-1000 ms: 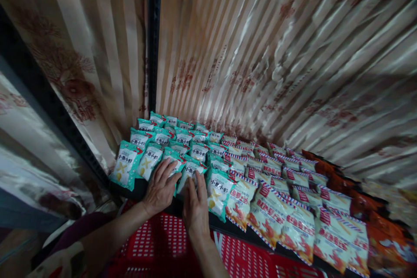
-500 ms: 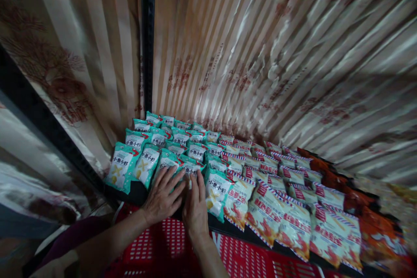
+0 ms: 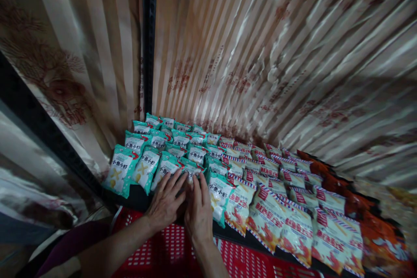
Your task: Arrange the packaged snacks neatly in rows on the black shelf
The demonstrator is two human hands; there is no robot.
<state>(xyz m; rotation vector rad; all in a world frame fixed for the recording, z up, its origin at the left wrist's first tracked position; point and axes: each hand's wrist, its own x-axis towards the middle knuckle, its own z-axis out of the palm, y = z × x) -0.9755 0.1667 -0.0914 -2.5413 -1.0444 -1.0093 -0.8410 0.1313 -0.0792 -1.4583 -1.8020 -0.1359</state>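
My left hand (image 3: pixel 165 203) lies with fingers stretched and spread over the lower fronts of two teal-and-white snack bags in the front row. One is the left snack bag (image 3: pixel 167 166); the other is the middle snack bag (image 3: pixel 191 167). Beside it, my right hand (image 3: pixel 198 210) rests its extended fingertips on the middle bag's face. The hands partly cover that bag's lower half. Close to the right hand stands another teal snack bag (image 3: pixel 217 195). Several more teal bags rise in rows behind, leaning back.
Cream bags with striped edges (image 3: pixel 267 213) stand in rows to the right, then orange bags (image 3: pixel 381 239). Under my forearms is a red perforated basket (image 3: pixel 153 247). A black shelf post (image 3: pixel 149 43) and pleated curtains (image 3: pixel 208 52) rise behind.
Both hands have shifted slightly down, the right one also a little to the right. Their fingers stay on the front-row bags.
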